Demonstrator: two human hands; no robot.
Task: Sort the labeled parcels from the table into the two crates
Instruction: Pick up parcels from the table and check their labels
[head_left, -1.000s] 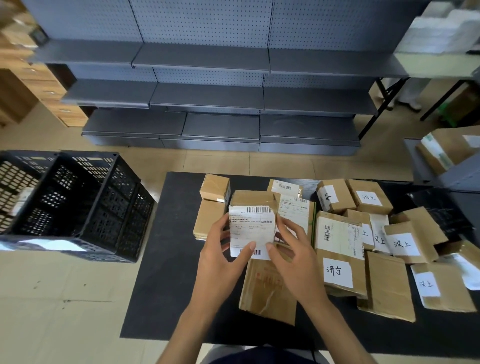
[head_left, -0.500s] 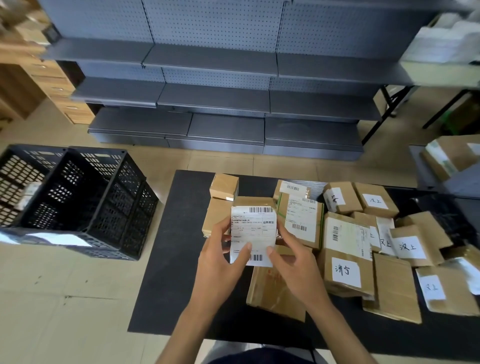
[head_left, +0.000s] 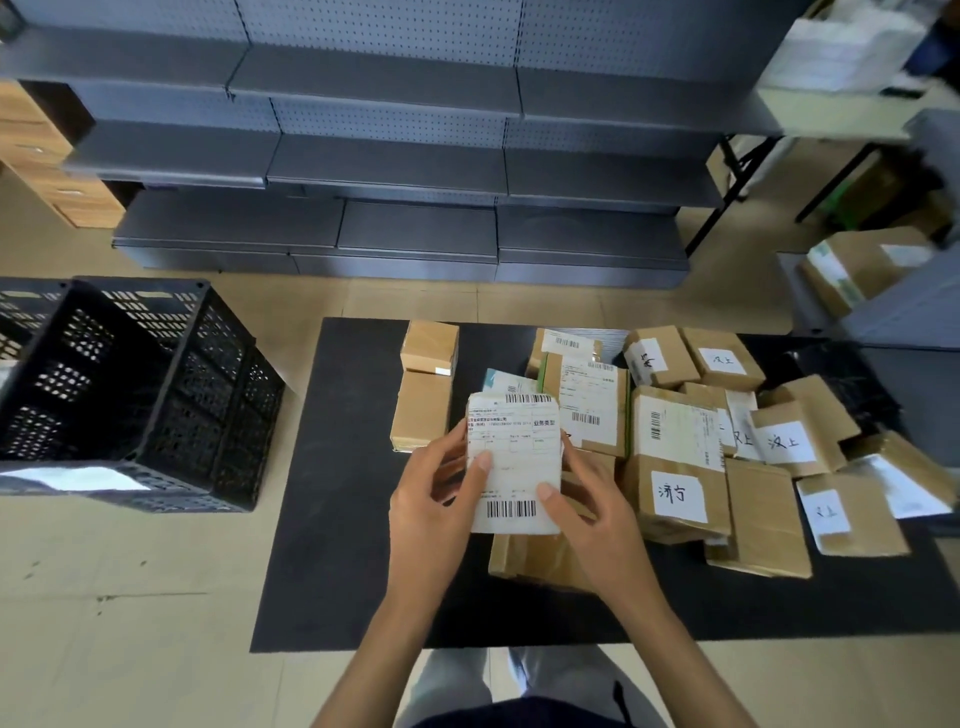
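The parcel (head_left: 514, 467) stands upright above the black table (head_left: 337, 467), its long axis running near to far and its white shipping label turned up toward the camera, barcodes at the top and bottom edges. It sits between the two hands: the left hand (head_left: 436, 506) grips its left edge with the thumb on the label, and the right hand (head_left: 589, 512) holds the lower right corner with the thumb on the face. The parcel's back and the fingers behind it are hidden, the label's small print is too blurred to read, and the leftmost of the two black crates (head_left: 140, 389) is cut off by the frame.

Held parcel (head_left: 513, 467) label: "业务类型"; brown box (head_left: 675, 488): "济宁"; box (head_left: 795, 439): "汶上"; rear box (head_left: 722, 358): "汶上".
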